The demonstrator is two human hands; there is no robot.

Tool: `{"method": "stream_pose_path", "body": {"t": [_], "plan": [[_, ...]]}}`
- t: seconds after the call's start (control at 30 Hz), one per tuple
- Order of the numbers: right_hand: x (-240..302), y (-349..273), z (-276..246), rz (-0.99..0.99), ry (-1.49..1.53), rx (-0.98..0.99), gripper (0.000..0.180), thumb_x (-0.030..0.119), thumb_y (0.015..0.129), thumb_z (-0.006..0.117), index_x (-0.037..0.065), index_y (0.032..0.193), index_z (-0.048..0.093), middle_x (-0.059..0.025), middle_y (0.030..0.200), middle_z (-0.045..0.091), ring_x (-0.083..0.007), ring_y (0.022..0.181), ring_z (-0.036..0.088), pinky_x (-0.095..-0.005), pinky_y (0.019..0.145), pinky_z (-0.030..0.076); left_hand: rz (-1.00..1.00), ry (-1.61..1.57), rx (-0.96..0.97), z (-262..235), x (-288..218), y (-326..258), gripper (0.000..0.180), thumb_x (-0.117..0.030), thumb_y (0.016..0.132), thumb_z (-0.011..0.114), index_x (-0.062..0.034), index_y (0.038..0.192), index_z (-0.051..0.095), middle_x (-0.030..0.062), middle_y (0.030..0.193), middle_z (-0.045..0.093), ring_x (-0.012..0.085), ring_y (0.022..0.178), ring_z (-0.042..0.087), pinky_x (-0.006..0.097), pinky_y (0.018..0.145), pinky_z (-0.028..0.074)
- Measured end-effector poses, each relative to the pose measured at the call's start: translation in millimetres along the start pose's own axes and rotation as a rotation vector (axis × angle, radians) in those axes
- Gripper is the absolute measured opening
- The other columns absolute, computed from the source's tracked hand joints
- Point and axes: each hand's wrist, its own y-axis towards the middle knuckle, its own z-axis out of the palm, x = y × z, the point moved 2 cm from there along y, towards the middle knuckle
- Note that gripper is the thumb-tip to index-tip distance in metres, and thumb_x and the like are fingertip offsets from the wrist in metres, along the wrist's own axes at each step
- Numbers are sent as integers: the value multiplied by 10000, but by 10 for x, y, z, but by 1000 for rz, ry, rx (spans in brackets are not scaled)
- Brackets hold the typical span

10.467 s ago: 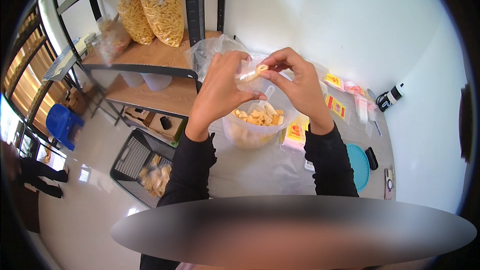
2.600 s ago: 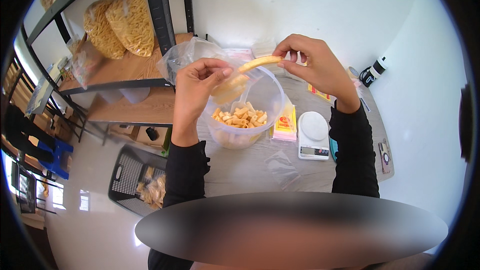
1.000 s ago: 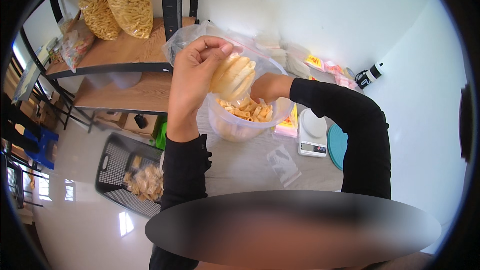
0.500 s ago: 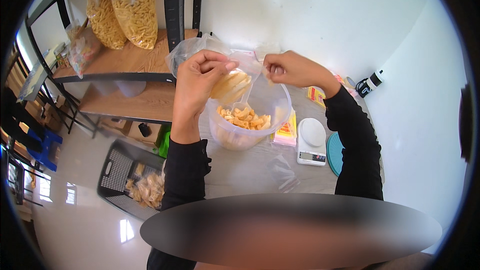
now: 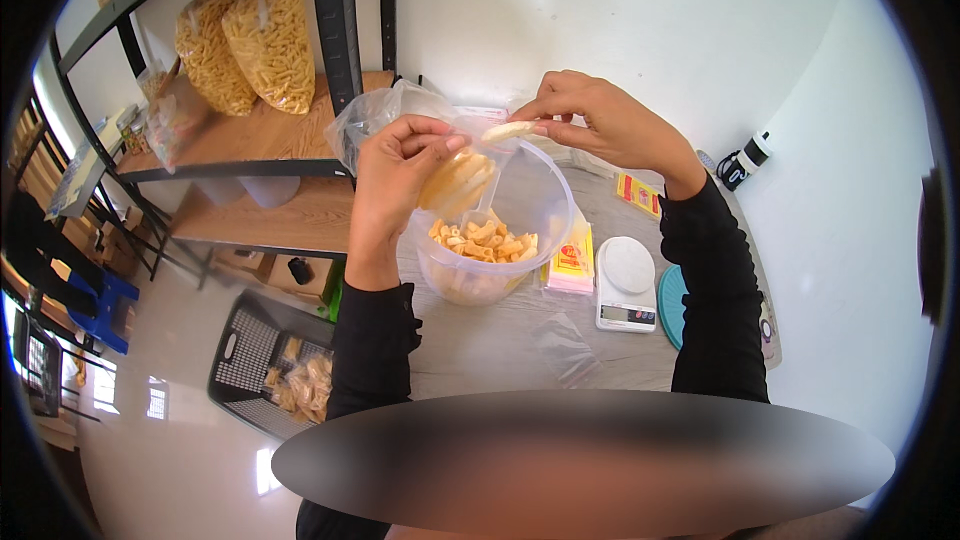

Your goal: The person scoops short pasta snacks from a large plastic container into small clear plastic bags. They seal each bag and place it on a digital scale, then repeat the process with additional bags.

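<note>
Evidently, a black-framed shelf (image 5: pixel 270 130) is filled on the left, where two large bags of sticks (image 5: pixel 268 50) are held upright, leaning together. Beside it, a grey counter (image 5: pixel 480 355) is occupied, and below its left edge a dark crate (image 5: pixel 240 345) with wrapped packs in it is set on the floor. Near the counter's middle, a see-through tub (image 5: pixel 460 285) is placed, partly filled with tan hollow pieces (image 5: pixel 485 240). Just to its right, a white scale (image 5: pixel 627 285) is seen, with a teal lid (image 5: pixel 672 305) beside it.

Above the tub, a small clear bag (image 5: pixel 458 183) is held by the left hand (image 5: pixel 392 180), its upper edge pinched between the fingers; several pale lengths are already contained in it. By the right hand (image 5: pixel 610 122), lowered into the tub a second ago, one pale stick (image 5: pixel 510 131) is now presented at the bag's mouth, pinched at one end by the fingers. From this it is judged that one more piece has been brought to the bag but not yet put inside.
</note>
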Motion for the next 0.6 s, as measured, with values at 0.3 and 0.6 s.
{"method": "stream_pose_path", "body": {"t": [0.3,0.6], "plan": [[56,94,101,17,165,-16,165,193,967,637,67,1049,705,-84,930,629,-252,903,577,-367,823,467,-23,10,59,62,47,-3,176,-103,939,723,26,1046,671,107,924,760,100,817,702,213,707,543],[-24,173,137,49,361,-51,142,205,899,723,72,930,680,-36,886,680,-198,860,604,-339,767,471,-52,-7,55,63,1,-36,209,-137,949,719,27,1071,678,82,935,752,67,808,668,199,688,511]]}}
